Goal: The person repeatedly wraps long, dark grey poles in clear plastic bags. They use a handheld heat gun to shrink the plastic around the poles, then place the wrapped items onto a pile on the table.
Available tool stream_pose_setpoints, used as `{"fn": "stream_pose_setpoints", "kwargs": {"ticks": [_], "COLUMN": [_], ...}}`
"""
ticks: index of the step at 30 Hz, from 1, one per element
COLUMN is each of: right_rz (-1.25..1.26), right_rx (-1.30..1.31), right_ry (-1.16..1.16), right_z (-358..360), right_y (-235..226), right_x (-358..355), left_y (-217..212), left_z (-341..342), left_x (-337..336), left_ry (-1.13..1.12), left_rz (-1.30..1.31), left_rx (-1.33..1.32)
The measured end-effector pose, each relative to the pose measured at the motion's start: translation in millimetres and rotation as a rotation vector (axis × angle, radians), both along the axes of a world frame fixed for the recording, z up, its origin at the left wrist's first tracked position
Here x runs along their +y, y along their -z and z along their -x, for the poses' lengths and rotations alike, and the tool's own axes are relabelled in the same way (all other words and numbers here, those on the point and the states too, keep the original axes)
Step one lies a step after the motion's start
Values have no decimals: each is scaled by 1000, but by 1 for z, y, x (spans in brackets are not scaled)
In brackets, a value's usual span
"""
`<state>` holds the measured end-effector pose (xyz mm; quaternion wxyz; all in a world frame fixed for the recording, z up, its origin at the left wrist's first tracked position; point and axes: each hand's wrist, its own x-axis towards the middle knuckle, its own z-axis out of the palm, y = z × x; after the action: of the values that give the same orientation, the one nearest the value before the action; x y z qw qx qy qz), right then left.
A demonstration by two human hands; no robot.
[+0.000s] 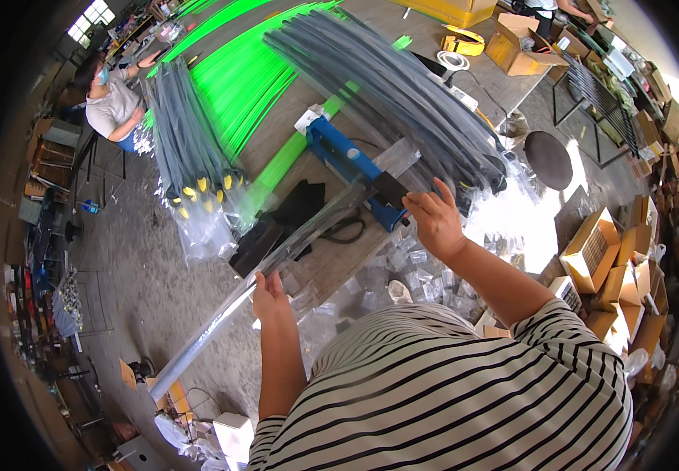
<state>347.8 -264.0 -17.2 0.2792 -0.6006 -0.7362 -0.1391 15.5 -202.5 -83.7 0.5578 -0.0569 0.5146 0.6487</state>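
Observation:
A blue bench heat sealer (345, 149) stands on the table before me. A long clear plastic sleeve (214, 326) lies across it and slopes down past its left side toward the floor. My left hand (270, 297) is closed around the sleeve below the table edge, thumb and fingers on the film. At the sealer's near end, my right hand (436, 222) pinches the edge of its black lever (391, 191), the other fingers raised. Whatever is inside the sleeve is hard to make out. Black cloth (298, 206) lies under the sleeve beside the sealer.
Bundles of grey sleeved rods (190, 129) and more grey rods (402, 86) flank bright green rods (237, 94) on the table. A masked person (112, 102) works at the far left. Small clear bags (425, 275) litter the floor. Cardboard boxes (590, 251) and a round stool (548, 160) stand right.

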Motion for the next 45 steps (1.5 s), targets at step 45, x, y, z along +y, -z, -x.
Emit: {"fn": "stream_pose_setpoints", "kwargs": {"ticks": [45], "right_rz": [482], "right_rx": [55], "right_ry": [823], "right_z": [-167], "right_y": [-27], "right_x": [74], "left_y": [-116], "left_z": [66], "left_x": [-15], "left_ry": [830], "left_rz": [-301], "left_rx": [457]}}
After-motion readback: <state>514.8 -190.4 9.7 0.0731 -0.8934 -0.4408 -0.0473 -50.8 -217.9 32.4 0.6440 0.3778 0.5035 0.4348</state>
